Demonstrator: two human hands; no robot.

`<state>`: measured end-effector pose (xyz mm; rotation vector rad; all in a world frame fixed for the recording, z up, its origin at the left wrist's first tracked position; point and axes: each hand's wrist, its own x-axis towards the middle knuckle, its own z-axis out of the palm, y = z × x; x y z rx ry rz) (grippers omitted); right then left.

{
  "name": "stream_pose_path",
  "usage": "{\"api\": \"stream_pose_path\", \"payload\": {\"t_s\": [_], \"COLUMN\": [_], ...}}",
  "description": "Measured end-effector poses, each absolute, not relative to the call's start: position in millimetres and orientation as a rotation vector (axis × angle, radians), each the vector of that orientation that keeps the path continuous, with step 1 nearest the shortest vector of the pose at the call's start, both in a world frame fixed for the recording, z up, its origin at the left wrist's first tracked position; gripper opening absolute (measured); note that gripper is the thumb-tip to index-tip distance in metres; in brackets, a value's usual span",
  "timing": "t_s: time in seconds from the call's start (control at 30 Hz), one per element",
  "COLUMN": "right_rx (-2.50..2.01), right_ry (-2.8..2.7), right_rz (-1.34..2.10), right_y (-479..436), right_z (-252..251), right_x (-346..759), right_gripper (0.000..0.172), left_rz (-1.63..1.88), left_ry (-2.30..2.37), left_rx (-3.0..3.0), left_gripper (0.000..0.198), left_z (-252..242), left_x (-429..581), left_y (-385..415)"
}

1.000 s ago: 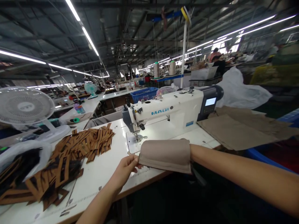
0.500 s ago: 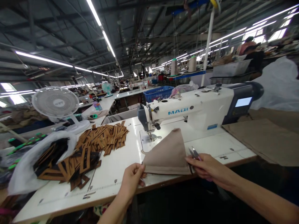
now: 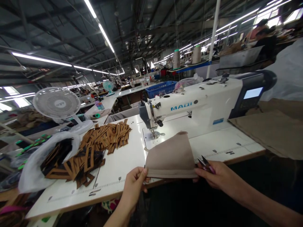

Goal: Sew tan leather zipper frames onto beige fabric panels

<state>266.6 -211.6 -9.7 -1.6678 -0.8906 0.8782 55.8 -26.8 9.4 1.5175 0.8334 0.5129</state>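
A taupe fabric piece (image 3: 170,154) with a stitched lower edge spans the front of the sewing table, in front of the sewing machine's needle area. My left hand (image 3: 135,180) pinches its lower left corner between thumb and fingers. At the lower right corner, my right hand (image 3: 216,173) grips the cloth while also holding small thread snips (image 3: 207,164), their blades pointing up and left. Just behind the fabric is the presser foot (image 3: 155,134) of the white sewing machine (image 3: 203,97); the cloth lies apart from it.
Brown strips (image 3: 106,137) lie heaped on the left of the table (image 3: 123,170), beside a white bag (image 3: 28,173) spilling more strips. Behind them stands a white fan (image 3: 56,102). Folded olive-brown cloth (image 3: 272,129) lies at right. A blue basket (image 3: 161,89) sits behind the machine.
The view has shifted slightly. My right hand, with the snips and its corner of the fabric, sits a little further right and the cloth looks more spread. Both hands keep their hold.
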Motion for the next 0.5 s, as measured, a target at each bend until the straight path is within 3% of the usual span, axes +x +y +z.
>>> {"api": "stream_pose_path", "payload": {"t_s": [0.2,0.5], "right_rx": [-1.549,-1.580], "right_ry": [-0.863,-0.925], "right_rz": [1.085,1.022], "right_y": [-221.0,-222.3], "right_z": [-1.5,-0.2], "right_x": [266.9,267.3], "right_gripper": [0.054,0.051], "left_rz": [0.490,0.380], "left_ry": [0.829,0.744], "left_rx": [1.487,1.555], "left_gripper": [0.055,0.056], "left_z": [4.8,1.6], "left_x": [54.9,51.4], "left_y": [-21.2,-10.0]}}
